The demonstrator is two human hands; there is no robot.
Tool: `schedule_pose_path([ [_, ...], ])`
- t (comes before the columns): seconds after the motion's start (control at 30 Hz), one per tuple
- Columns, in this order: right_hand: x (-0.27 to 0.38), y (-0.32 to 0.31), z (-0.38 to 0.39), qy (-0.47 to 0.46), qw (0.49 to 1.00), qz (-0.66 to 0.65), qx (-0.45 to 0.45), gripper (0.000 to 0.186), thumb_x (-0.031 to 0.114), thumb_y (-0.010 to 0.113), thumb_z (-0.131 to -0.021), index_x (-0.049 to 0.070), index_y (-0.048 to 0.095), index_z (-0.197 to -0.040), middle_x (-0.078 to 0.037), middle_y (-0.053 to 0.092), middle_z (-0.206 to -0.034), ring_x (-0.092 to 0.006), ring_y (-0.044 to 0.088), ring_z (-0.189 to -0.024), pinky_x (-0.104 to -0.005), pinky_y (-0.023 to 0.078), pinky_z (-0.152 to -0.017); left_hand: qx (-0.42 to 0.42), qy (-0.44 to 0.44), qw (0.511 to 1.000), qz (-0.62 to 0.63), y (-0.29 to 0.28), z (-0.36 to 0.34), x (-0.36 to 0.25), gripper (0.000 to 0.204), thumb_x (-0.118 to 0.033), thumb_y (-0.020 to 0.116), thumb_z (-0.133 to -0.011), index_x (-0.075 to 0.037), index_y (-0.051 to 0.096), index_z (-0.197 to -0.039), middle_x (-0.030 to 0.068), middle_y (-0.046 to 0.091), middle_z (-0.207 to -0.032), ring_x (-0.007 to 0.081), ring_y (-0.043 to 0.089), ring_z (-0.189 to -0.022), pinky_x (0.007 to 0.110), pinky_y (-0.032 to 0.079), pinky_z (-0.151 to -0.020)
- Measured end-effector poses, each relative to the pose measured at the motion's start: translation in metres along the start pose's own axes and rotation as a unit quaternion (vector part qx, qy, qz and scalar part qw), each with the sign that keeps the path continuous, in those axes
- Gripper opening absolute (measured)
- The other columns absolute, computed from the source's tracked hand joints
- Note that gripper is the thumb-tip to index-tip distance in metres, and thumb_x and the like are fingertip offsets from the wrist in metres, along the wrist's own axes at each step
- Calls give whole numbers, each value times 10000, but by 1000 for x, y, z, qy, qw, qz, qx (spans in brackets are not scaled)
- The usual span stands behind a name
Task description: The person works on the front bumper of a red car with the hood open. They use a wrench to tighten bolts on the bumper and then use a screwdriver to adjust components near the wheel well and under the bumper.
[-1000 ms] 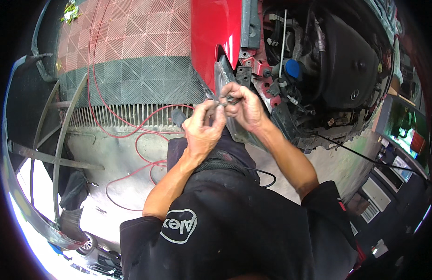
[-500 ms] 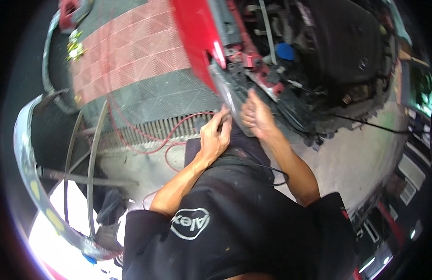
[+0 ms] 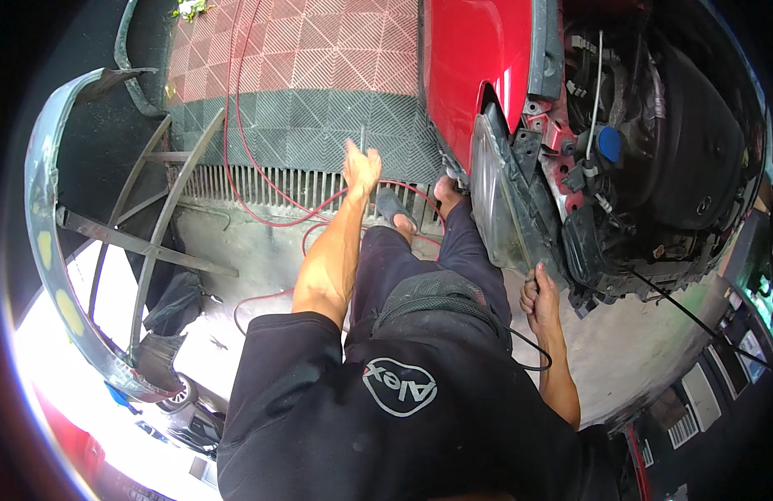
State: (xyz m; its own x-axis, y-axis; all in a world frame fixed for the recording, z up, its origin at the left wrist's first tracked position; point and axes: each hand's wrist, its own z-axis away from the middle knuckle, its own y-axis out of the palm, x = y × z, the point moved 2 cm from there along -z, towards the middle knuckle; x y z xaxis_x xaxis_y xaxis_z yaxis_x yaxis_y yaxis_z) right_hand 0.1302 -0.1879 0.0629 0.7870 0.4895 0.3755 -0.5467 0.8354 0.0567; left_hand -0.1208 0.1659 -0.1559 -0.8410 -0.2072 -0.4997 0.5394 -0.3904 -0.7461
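In front of me on the right, a headlight (image 3: 496, 196) with a clear, dusty lens sits at the corner of a car's open front, beside the red fender (image 3: 474, 67). My right hand (image 3: 543, 302) is closed at the headlight's near end, thumb up and fingers curled; whatever lies inside the grip is hidden. My left hand (image 3: 363, 171) reaches forward over the floor mat, away from the car. A slim grey rod (image 3: 363, 136), perhaps a tool, sticks up from its fingers.
The engine bay (image 3: 653, 142) with a blue cap (image 3: 608, 144) is exposed on the right. A red hose (image 3: 273, 223) loops across the tiled mat (image 3: 303, 108) and floor grate (image 3: 261, 188). On the left, a removed bumper (image 3: 48, 196) rests by a metal stand (image 3: 157, 246).
My hands were together at the headlight's tip and have moved apart. The left went forward and left, the right back toward me and right. My view has shifted left.
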Motion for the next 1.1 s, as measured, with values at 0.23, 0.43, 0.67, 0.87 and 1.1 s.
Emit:
schedule_pose_path([
  [0.23,-49,-54,13,11,999,39,-19,278,302,518,-1088,44,591,-1162,89,332,-613,-36,273,-455,-220,210,-406,45,-102,986,119,-16,17,0,763,-377,596,-954,109,371,-1498,347,548,-1400,440,519,-1346,423,387,-1142],
  [0.43,-136,-148,-5,70,983,-12,-168,461,491,491,-1049,60,650,-1091,84,293,-606,-56,274,-447,-243,206,-406,234,-83,905,346,22,92,-48,796,-633,600,-960,-1,517,-1437,174,636,-1300,252,621,-1141,357,498,-929],
  [0.67,-165,-219,-75,39,863,-350,-363,758,724,270,-1013,109,675,-1191,67,231,-594,-89,213,-482,-270,186,-448,366,-19,865,343,46,167,-130,1260,-496,819,-842,39,-37,-1595,309,458,-1477,327,496,-1359,378,387,-1144],
  [0.87,-154,-247,-140,-10,816,-484,-316,641,742,415,-943,178,649,-1138,86,273,-598,-93,207,-485,-286,201,-463,312,-13,879,360,39,186,-151,1239,-507,889,-754,77,105,-1515,307,471,-1437,341,509,-1329,413,427,-1120],
  [1.1,-149,-247,-148,-30,873,-386,-298,351,617,578,-871,267,563,-859,119,321,-591,-72,234,-475,-278,183,-494,243,61,940,230,18,189,-174,1388,-620,890,-674,54,66,-1564,334,344,-1520,401,408,-1409,444,368,-1163],
])
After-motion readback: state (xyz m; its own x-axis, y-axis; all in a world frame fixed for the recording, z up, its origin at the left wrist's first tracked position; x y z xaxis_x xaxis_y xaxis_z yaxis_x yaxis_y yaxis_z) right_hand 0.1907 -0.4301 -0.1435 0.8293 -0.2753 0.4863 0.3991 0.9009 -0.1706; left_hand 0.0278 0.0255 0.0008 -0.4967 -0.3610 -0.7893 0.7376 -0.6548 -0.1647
